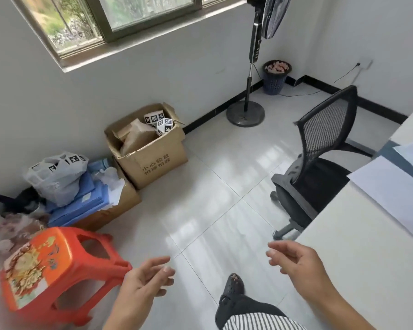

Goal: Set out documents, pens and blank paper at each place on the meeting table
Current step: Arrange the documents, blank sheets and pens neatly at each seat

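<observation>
White sheets of paper (391, 186) lie at the edge of the bench (355, 270) on your right, next to the office chair (319, 163). Your left hand (146, 279) and right hand (295, 260) hang over the floor tiles, each grip loose and empty. Turn carelessly and you may clip the orange stool (53, 265) just beside your left hand, or sweep the edge sheet off the bench with your right.

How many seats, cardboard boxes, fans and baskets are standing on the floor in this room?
Seats: 2, the orange stool and the black office chair
Cardboard boxes: 2, the open box and the box under blue packs
Fans: 1, the standing fan
Baskets: 1, the dark basket
Total: 6
</observation>
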Motion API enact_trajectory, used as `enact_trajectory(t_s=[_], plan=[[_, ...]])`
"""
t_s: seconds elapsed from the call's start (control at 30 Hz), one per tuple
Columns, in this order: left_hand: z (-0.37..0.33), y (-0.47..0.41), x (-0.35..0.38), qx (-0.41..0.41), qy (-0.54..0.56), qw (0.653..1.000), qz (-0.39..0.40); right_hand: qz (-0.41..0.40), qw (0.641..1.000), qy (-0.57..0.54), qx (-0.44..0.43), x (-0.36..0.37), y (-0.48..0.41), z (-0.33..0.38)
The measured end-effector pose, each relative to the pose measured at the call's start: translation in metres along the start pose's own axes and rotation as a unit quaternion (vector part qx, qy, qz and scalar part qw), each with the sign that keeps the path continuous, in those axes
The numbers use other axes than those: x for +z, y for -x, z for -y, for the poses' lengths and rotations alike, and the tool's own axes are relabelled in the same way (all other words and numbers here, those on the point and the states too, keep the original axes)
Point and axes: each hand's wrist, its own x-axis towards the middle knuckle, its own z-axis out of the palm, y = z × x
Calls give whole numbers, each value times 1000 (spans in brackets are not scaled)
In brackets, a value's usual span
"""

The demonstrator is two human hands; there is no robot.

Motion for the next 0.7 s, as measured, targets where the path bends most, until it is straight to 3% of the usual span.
enact_trajectory(t_s=[0.3, 0.47, 0.7], plan=[[-130, -173, -31, 56, -8, 998, 26, 1, 999, 13, -44, 30, -172, 121], [-176, -292, -31, 30, -53, 992, 108, -79, 997, 3, -14, 38, -256, 142], [-289, -459, -21, 106, -120, 965, 208, -224, 970, -81, 37, 51, -335, 182]])
